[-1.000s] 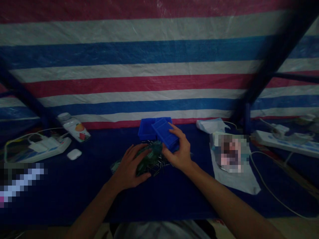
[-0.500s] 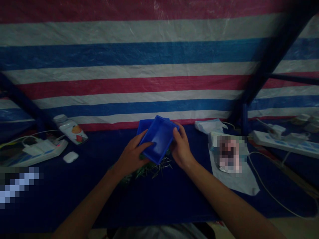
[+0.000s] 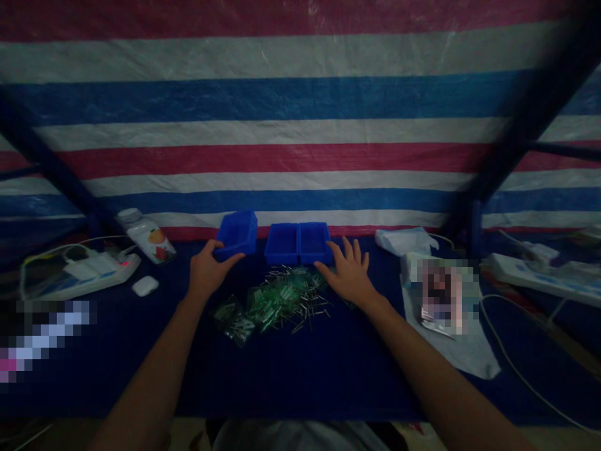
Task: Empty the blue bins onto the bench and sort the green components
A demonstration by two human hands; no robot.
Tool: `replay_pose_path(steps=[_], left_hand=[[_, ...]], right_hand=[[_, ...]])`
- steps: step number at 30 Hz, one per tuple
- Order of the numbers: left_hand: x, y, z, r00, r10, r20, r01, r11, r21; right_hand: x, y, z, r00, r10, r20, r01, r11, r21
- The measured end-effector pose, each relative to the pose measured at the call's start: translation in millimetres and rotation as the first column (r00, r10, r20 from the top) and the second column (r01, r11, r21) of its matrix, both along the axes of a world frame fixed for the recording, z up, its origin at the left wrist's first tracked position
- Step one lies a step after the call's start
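My left hand (image 3: 206,269) grips the near edge of a tilted blue bin (image 3: 237,233), left of two others. The middle blue bin (image 3: 282,243) and the right blue bin (image 3: 314,242) stand side by side at the table's back. My right hand (image 3: 350,272) has its fingers spread, thumb and forefinger at the right bin's near right corner. Between my hands lies a heap of green-tinted plastic bags (image 3: 279,297) with loose metal pins (image 3: 310,307) beside it. A clear bag of small parts (image 3: 236,322) lies at the heap's left.
On the left are a bottle (image 3: 148,237), a white case (image 3: 145,286) and a power strip (image 3: 89,279). Rightward lie a white sheet (image 3: 469,354) with a blurred item, a crumpled plastic wrapper (image 3: 406,240) and another power strip (image 3: 539,275). A striped tarp (image 3: 291,131) hangs behind.
My hands have moved apart. The bin held between them is no longer there; two bins now stand side by side and my left hand holds one at the left. The heap is uncovered.
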State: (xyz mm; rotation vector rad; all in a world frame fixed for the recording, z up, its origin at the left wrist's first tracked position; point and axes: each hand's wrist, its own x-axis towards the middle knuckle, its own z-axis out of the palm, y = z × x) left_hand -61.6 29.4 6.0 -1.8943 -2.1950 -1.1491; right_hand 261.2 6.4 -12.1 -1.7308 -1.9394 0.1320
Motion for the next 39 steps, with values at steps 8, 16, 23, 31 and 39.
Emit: replay_pose_path(steps=[8,16,23,31,39], left_hand=[[-3,5,-8.5,0.984,-0.119,-0.135,0.089,0.974,-0.211],[6,10,-21.2,0.967,-0.213,-0.14,0.185,0.964,-0.191],[10,8,-25.8,0.967,-0.194,-0.168,0.162,0.969,-0.188],[14,7,-30.6,0.969,-0.214,-0.121,0.19,0.965,-0.182],[13,10,-38.0,0.973,-0.229,-0.038,0.223,0.967,-0.124]], right_hand=[[-3,1,-4.6,0.996,0.037,0.08,-0.033,0.998,-0.048],[-3,2,-6.2,0.997,0.045,0.069,-0.043,0.999,-0.031],[-5,2,-8.4,0.996,0.056,0.07,-0.055,0.998,-0.029],[-6,2,-9.9,0.995,0.071,0.071,-0.068,0.997,-0.041],[-6,2,-12.0,0.994,0.099,0.054,-0.097,0.995,-0.04]])
